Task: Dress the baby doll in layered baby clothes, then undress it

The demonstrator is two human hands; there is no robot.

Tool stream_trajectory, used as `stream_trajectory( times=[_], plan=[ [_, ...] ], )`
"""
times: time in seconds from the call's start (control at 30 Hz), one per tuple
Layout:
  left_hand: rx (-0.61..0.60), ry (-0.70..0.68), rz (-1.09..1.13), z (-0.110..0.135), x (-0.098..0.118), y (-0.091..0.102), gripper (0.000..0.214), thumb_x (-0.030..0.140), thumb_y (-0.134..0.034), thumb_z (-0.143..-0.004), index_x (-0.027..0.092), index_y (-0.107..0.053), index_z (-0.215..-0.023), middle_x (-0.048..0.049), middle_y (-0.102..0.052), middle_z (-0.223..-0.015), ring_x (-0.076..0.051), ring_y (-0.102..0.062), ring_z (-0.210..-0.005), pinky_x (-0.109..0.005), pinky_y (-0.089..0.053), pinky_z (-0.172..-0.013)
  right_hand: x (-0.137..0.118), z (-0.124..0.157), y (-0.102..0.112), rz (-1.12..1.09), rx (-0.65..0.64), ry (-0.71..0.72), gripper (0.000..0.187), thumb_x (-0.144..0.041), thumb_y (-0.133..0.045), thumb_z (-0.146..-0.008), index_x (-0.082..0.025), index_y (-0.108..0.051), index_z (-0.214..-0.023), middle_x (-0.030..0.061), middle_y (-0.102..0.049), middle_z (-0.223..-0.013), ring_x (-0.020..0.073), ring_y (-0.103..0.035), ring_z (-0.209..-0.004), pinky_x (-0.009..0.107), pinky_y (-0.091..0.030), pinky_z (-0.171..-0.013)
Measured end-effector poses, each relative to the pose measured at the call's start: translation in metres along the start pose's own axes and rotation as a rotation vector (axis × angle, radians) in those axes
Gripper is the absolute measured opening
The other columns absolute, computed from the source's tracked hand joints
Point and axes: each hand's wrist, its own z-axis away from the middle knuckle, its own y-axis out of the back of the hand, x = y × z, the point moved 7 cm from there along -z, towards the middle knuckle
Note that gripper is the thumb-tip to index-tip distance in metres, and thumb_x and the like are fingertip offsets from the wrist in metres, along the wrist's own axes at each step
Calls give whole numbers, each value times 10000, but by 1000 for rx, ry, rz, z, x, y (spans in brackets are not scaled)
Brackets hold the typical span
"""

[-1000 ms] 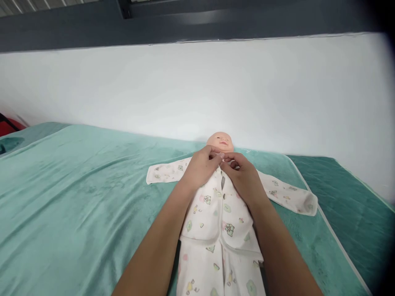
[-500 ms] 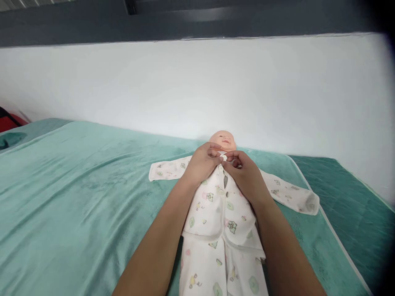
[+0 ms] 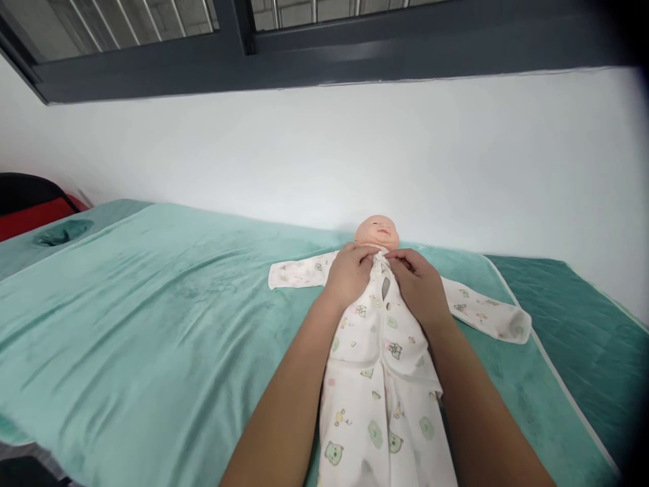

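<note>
A baby doll (image 3: 378,232) lies on its back on a teal blanket (image 3: 152,304), head toward the wall. It wears a white printed sleepsuit (image 3: 380,379) with both sleeves spread out sideways. My left hand (image 3: 351,272) and my right hand (image 3: 418,281) rest on the doll's chest just below its chin. The fingers of both hands pinch the two front edges of the sleepsuit together at the collar. A small gap in the front opening shows just below my fingers.
A white wall (image 3: 304,155) rises right behind the doll, with a dark window frame (image 3: 304,54) above it. A darker green cover (image 3: 583,325) lies to the right. At the far left sits a red and black object (image 3: 30,210).
The view has tilted up and shifted, so the window bars show. My hands stay at the collar, their fingers now closer together and lower on the fabric.
</note>
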Motion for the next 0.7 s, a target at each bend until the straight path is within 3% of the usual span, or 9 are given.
stream_trajectory(
  times=[0.13, 0.3, 0.47, 0.7],
  plan=[
    [35, -81, -177, 17, 5, -1, 396, 242, -396, -969, 313, -679, -1236, -65, -593, -1080, -205, -549, -1100, -341, -433, -1001, -3, 7, -2, 45, 4, 109, 253, -324, -492, -893, -227, -708, -981, 52, -655, -1051, 214, -586, -1006, 371, -424, -914],
    [27, -5, -296, 21, 0, -2, 419, 241, -386, -962, 328, -659, -1268, -76, -571, -1105, -234, -535, -1057, -389, -430, -980, -2, 28, -11, 226, -1, 165, 392, -359, -388, -954, -250, -665, -1209, 90, -587, -1224, 260, -469, -1215, 472, -299, -1088],
    [14, -35, -258, 17, -1, -1, 420, 254, -368, -973, 291, -649, -1283, -80, -569, -1113, -234, -530, -1076, -389, -423, -1001, 1, 40, -15, 262, 1, 91, 451, -429, -356, -975, -275, -594, -1326, 75, -510, -1402, 279, -440, -1275, 489, -306, -1099],
    [38, -61, -184, 21, -1, 4, 399, 272, -384, -986, 299, -638, -1293, -74, -565, -1115, -227, -520, -1089, -390, -416, -1001, -7, 32, -15, 319, -36, 3, 399, -480, -423, -949, -371, -611, -1284, 44, -474, -1381, 290, -423, -1282, 530, -310, -1102]
  ],
)
